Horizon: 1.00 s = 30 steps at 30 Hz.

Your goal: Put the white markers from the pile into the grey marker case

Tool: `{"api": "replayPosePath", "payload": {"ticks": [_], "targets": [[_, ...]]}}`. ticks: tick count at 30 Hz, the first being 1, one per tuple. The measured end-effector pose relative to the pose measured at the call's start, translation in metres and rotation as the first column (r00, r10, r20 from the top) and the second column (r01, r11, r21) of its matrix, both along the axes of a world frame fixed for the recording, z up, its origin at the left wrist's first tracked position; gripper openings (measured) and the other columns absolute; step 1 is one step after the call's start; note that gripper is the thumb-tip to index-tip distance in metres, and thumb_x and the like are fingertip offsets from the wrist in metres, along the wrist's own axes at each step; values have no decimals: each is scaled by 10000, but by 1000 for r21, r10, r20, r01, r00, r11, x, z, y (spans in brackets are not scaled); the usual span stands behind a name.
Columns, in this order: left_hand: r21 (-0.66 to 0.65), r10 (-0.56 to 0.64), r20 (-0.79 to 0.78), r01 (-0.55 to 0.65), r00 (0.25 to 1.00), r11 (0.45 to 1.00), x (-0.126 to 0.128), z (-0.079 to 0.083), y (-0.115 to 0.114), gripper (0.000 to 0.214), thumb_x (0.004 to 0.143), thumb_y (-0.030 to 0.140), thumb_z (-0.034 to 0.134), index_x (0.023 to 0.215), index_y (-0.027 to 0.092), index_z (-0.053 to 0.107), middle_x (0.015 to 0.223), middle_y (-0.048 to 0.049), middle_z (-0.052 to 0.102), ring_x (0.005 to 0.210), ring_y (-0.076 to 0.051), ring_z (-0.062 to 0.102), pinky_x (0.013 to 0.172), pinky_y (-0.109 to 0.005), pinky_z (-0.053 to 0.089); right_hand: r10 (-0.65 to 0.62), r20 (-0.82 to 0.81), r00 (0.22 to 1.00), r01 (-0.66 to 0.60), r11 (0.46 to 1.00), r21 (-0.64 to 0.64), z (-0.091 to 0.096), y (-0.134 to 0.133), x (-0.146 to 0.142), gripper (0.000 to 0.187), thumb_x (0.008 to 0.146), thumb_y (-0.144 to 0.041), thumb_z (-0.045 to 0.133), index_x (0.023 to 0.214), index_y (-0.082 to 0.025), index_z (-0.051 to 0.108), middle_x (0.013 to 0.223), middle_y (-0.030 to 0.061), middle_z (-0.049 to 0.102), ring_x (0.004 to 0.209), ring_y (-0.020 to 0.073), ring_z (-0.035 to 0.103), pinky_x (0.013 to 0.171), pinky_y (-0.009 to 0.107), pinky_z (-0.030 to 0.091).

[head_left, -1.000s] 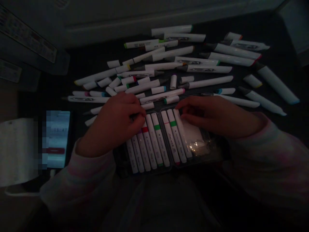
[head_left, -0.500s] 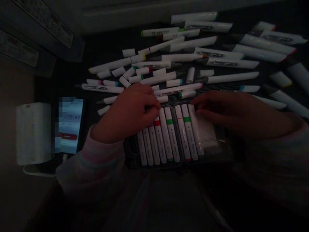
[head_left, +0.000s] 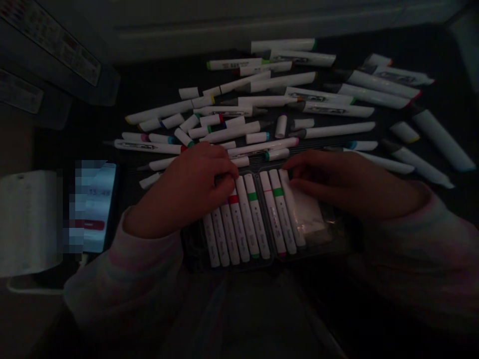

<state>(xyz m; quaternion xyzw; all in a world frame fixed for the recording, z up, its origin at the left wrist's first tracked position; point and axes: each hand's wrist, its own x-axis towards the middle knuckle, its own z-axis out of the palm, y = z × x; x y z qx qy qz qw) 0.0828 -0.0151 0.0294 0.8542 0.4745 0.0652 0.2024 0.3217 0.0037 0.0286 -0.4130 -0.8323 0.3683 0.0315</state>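
Note:
In dim light a dark marker tray [head_left: 337, 239] lies in front of me with several white markers [head_left: 247, 219] lined up in its slots. My left hand [head_left: 187, 192] rests over the tray's left end, fingers curled onto the tops of the markers there. My right hand [head_left: 344, 182] lies over the tray's right part, fingers bent and touching the rightmost marker [head_left: 294, 219] in the row. A pale empty patch of the tray [head_left: 310, 219] shows below that hand. Both arms wear pale striped sleeves.
Many loose white markers [head_left: 329, 130] and caps [head_left: 280, 126] lie scattered across the dark surface behind the tray. A lit phone [head_left: 93, 204] and a white box [head_left: 28, 222] sit at the left. Flat printed packages [head_left: 52, 42] lie at the far left.
The view shifted slightly. Both hands stay over the tray, with only small finger movement on the markers.

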Motion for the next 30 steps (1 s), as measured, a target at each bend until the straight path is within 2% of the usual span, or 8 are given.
{"api": "replayPosePath", "payload": {"ticks": [5, 14, 22, 30], "targets": [[10, -26, -8, 26, 1000, 1000, 0, 2, 0, 266, 762, 226, 388, 785, 171, 647, 788, -30, 576, 791, -175, 518, 712, -320, 407, 78, -4, 997, -78, 997, -2, 0, 0, 1, 365, 755, -304, 539, 1088, -156, 520, 805, 37, 621, 683, 146, 575, 619, 270, 439], [-29, -23, -22, 22, 999, 999, -3, 4, 0, 291, 768, 238, 383, 808, 167, 662, 805, -34, 592, 812, -181, 524, 719, -318, 405, 165, 37, 986, -169, 978, 123, -8, -5, 5, 525, 692, -354, 608, 1167, -171, 480, 1077, 70, 579, 918, 204, 567, 772, 320, 452], [-47, -29, 14, 30, 999, 998, -4, 7, -1, 286, 784, 225, 388, 833, 167, 664, 806, -33, 597, 806, -176, 522, 717, -313, 397, 147, 59, 987, -154, 979, 132, -10, -7, 5, 555, 690, -357, 611, 1192, -175, 459, 1116, 70, 568, 964, 213, 567, 805, 333, 459], [-67, -4, -46, 1, 999, 998, 5, 4, -3, 237, 784, 201, 389, 801, 147, 620, 800, -52, 565, 816, -194, 501, 735, -341, 396, 133, 82, 988, -143, 982, 128, -8, -10, -2, 552, 697, -356, 615, 1183, -151, 453, 1104, 85, 565, 960, 218, 570, 815, 337, 459]]}}
